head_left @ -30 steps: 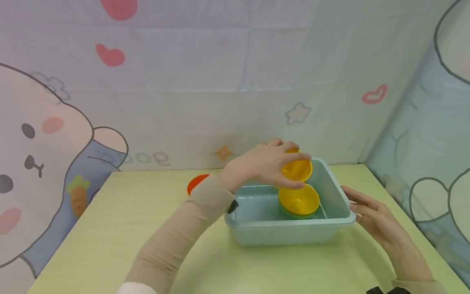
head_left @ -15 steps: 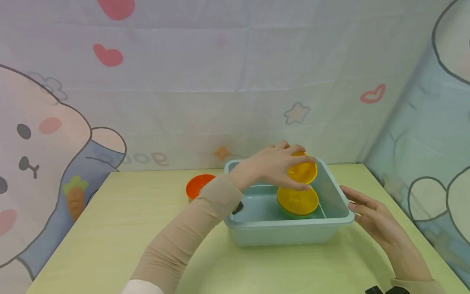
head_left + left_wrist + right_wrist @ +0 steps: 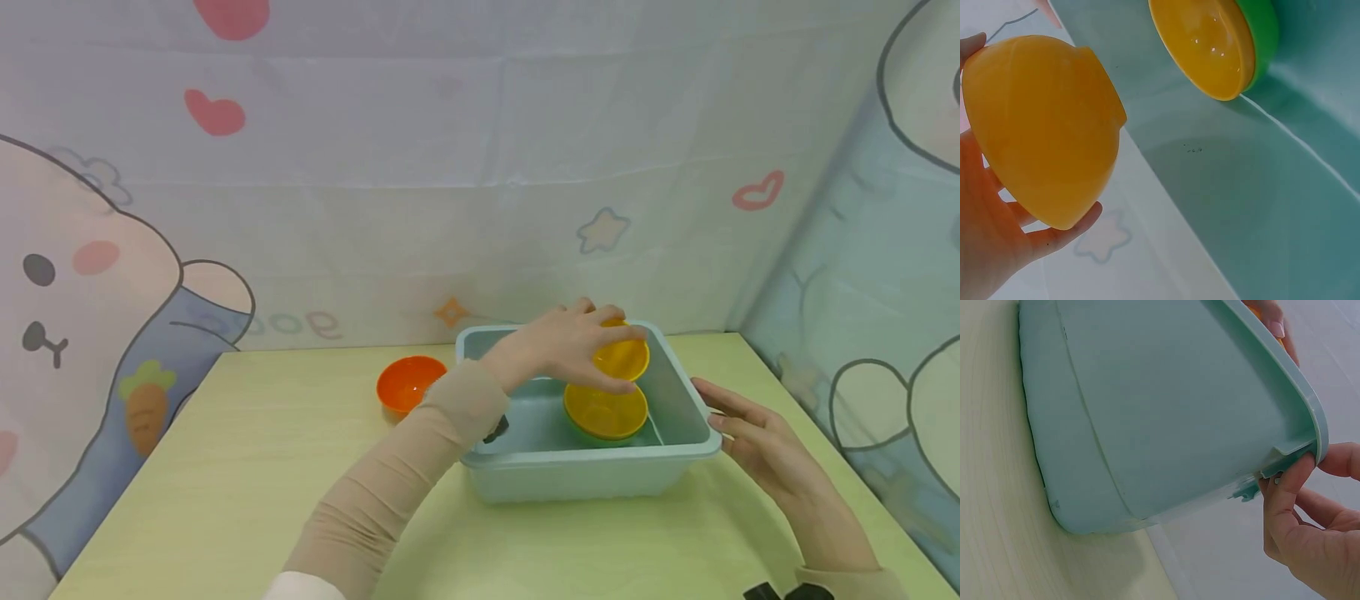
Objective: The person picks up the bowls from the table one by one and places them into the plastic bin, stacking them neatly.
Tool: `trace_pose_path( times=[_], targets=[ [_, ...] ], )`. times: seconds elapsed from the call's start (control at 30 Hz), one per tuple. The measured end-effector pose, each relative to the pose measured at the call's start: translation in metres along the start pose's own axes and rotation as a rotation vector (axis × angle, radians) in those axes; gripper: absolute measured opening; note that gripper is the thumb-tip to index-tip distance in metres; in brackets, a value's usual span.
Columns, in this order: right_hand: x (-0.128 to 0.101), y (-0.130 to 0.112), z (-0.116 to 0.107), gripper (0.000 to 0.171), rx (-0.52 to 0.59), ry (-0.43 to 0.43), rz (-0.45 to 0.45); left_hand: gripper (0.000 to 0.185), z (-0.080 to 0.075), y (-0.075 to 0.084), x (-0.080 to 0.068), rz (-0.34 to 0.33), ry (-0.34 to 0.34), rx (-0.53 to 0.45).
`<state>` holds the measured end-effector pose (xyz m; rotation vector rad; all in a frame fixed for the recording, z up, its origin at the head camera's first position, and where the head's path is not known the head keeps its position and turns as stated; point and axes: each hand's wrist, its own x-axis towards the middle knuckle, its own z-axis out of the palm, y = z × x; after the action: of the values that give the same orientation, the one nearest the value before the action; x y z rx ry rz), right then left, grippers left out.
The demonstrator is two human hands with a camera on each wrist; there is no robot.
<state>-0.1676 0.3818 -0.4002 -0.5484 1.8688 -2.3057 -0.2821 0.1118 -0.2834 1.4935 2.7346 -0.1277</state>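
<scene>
My left hand [image 3: 562, 346] holds a yellow bowl [image 3: 628, 360] tilted over the back right of a pale blue-green plastic basin [image 3: 592, 457]. The left wrist view shows the held bowl [image 3: 1041, 125] from its outside, with thumb and fingers spread around it. Below, in the basin, another yellow bowl [image 3: 603, 414] sits nested in a green bowl [image 3: 1265, 37]. My right hand [image 3: 776, 450] is at the basin's right side; in the right wrist view, its thumb and fingers pinch the rim [image 3: 1317, 419] at a corner.
An orange-red bowl [image 3: 405, 387] stands on the pale wooden table [image 3: 285, 450], left of the basin and partly behind my left sleeve [image 3: 420, 450]. A printed cloth backdrop [image 3: 390, 208] hangs behind the table and along its sides.
My left hand has shifted a little right and lower with the yellow bowl. More of the orange-red bowl shows from behind the sleeve. My right hand stays at the basin's rim.
</scene>
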Motion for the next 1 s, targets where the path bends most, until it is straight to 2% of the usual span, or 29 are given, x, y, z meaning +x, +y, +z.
trace_pose_path(
  times=[0.4,0.77,1.0],
  targets=[
    [0.000,-0.001,0.000,0.050,0.003,-0.001,0.008,0.074,0.009,0.001,0.011,-0.009,-0.008,-0.014],
    [0.000,-0.001,0.001,0.049,-0.043,0.021,0.035,0.073,0.018,-0.001,0.014,-0.002,0.001,-0.069],
    [0.000,-0.001,0.001,0.049,-0.025,0.010,0.019,0.073,0.024,-0.002,0.019,-0.012,-0.018,-0.077]
  ],
)
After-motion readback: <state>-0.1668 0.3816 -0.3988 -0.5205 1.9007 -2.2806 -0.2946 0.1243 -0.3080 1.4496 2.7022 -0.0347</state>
